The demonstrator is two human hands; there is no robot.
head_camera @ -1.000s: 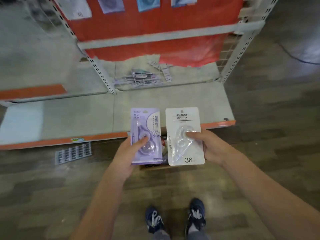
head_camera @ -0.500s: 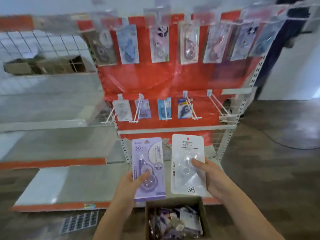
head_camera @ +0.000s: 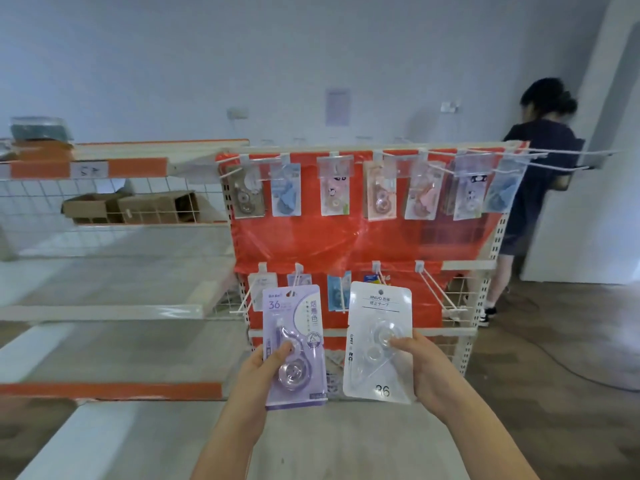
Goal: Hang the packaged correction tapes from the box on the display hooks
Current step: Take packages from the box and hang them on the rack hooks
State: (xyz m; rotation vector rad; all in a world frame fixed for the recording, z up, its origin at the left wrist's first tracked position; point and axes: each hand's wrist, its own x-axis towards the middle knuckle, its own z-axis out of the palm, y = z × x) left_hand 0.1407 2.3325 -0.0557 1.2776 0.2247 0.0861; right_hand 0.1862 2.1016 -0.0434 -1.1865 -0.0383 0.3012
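Pinching with left-hand fingers point(head_camera: 283, 351) the lilac card-backed correction tape pack point(head_camera: 294, 348), and with right-hand fingers point(head_camera: 398, 342) the white clear-blister correction tape pack point(head_camera: 379, 344), both upright before the red-backed display rack point(head_camera: 360, 244). Step in hand, seemingly: carrying packs up for hanging. Next: lining each pack's top hole with a free white wire hook point(head_camera: 434, 289) on the lower row, then sliding on. Box out of view.
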